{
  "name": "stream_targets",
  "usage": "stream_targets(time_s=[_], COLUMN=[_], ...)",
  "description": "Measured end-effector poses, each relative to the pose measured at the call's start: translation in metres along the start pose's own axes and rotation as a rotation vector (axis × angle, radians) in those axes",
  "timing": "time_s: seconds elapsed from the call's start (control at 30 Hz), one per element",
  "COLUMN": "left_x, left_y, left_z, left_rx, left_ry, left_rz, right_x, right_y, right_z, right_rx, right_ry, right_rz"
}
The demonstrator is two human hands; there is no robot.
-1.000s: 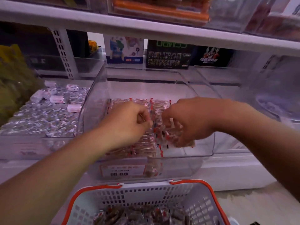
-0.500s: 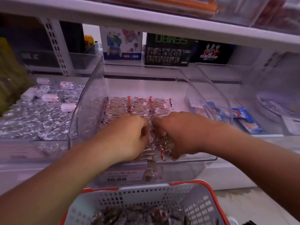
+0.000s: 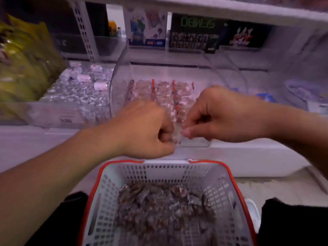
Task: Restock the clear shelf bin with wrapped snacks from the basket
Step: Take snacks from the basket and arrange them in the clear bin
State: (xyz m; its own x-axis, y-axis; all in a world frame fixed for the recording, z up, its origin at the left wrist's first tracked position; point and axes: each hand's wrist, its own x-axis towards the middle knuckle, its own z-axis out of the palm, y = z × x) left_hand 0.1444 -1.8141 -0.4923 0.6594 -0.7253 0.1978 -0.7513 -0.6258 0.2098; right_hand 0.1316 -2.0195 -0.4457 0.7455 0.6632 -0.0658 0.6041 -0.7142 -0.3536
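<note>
The clear shelf bin (image 3: 118, 71) stands on the middle shelf with rows of clear, red-tipped wrapped snacks (image 3: 164, 89) inside. Both hands hover at its front lip. My left hand (image 3: 143, 128) is curled into a fist, and my right hand (image 3: 223, 116) has thumb and fingers pinched together. A blurred clear-wrapped snack (image 3: 178, 138) shows between the two hands, held by both. Below them sits the white basket (image 3: 165, 172) with an orange rim, holding several dark wrapped snacks (image 3: 165, 206).
A bin of silver-wrapped sweets (image 3: 74, 93) stands to the left, with yellow-green bags (image 3: 23, 64) beyond it. Another clear bin (image 3: 300, 93) is on the right. Toy boxes (image 3: 193, 32) line the back. A white shelf (image 3: 230, 13) runs overhead.
Both hands have drawn back from the middle of the bin to its front lip. The camera has tilted down, so more of the basket shows.
</note>
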Motion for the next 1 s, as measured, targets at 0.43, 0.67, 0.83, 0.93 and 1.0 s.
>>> stream_targets(time_s=[0.43,0.67,0.83,0.93,1.0], left_x=[-0.092,-0.163,-0.161,-0.158,-0.155], left_y=[-0.006,-0.026,-0.021,-0.017,-0.013], left_z=[0.224,0.346,0.379,0.391,0.392], left_rx=[-0.061,-0.481,-0.287,-0.346,-0.4], left_ry=[-0.879,-0.614,-0.49,-0.366,-0.334], left_rz=[-0.388,-1.361,-1.46,-1.463,-1.404], right_x=[-0.04,-0.048,-0.028,-0.022,-0.016], right_y=[0.051,0.084,0.086,0.085,0.084], right_z=[0.336,0.423,0.451,0.461,0.462], right_rx=[0.014,0.301,0.355,0.297,0.404], right_ry=[-0.733,-0.465,-0.27,-0.205,-0.192], right_rz=[0.482,0.967,1.141,1.04,0.92])
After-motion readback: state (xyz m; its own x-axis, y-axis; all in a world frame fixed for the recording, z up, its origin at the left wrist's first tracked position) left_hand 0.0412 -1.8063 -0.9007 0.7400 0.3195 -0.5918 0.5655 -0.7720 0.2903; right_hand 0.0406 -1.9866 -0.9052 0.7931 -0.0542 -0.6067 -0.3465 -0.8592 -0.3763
